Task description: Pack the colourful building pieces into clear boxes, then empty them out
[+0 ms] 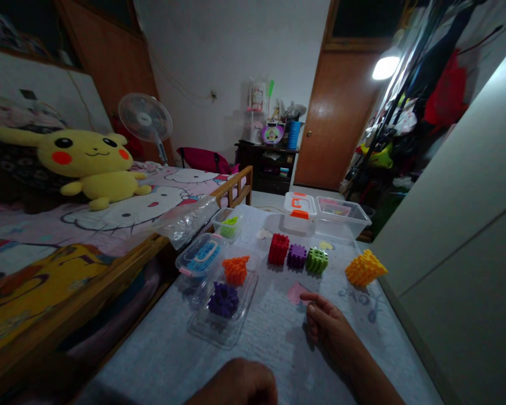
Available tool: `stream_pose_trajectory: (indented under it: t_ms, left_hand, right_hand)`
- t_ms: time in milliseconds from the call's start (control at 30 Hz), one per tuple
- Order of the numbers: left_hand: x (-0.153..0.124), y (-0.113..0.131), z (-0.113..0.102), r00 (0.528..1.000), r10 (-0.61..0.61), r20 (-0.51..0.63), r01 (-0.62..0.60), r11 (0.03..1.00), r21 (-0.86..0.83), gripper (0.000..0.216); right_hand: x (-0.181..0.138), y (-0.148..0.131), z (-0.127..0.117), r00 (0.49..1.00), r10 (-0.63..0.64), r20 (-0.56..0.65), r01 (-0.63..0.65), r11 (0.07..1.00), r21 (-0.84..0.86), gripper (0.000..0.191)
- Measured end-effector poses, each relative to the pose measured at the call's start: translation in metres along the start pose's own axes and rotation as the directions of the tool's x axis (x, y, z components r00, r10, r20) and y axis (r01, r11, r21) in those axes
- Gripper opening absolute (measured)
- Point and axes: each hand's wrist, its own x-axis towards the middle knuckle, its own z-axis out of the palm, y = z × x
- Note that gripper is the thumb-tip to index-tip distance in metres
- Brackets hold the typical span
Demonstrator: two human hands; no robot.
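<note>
My right hand (325, 325) rests on the table with its fingers curled, the fingertips touching a small pink flat piece (297, 292). My left hand (240, 383) sits at the bottom edge as a closed fist; nothing shows in it. Ahead stand a red block cube (278, 248), a purple cube (297, 256) and a green cube (317, 260) in a row. A yellow block shape (365, 268) lies to the right. An orange block shape (235, 269) and a dark purple one (223, 299) sit in a clear tray (219, 332).
A clear bin (354, 222) and its orange-latched lid (300, 206) stand at the table's far end. A small box with green pieces (228, 225), a blue-handled lid (199, 256) and a plastic bag (185, 222) lie left. The bed with a yellow plush (88, 163) borders the left side.
</note>
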Motion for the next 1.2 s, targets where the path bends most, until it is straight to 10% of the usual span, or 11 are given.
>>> stream_pose_trajectory:
  t_ms: [200,567,933,1200]
  left_hand:
    - [0.081,0.035,0.028,0.985,0.116,0.129,-0.157,0.916,0.37,0.01]
    - [0.093,0.031,0.012,0.942,0.277,-0.19,-0.185,0.899,0.397,0.015]
    - [0.101,0.041,0.006,0.93,0.187,-0.315,-0.138,0.975,0.171,0.01]
    - [0.099,0.087,-0.009,0.9,0.028,-0.436,-0.069,0.994,-0.079,0.003]
  right_hand:
    - [-0.002,-0.025,0.006,0.999,-0.05,-0.002,0.046,0.95,-0.309,0.039]
    - [0.095,-0.159,0.011,0.924,-0.314,-0.218,0.25,0.928,-0.277,0.02]
    - [0.169,-0.142,-0.02,0.872,-0.353,-0.338,0.156,0.856,-0.493,0.011]
    - [0.196,-0.15,-0.025,0.804,-0.566,-0.181,0.194,0.538,-0.821,0.023]
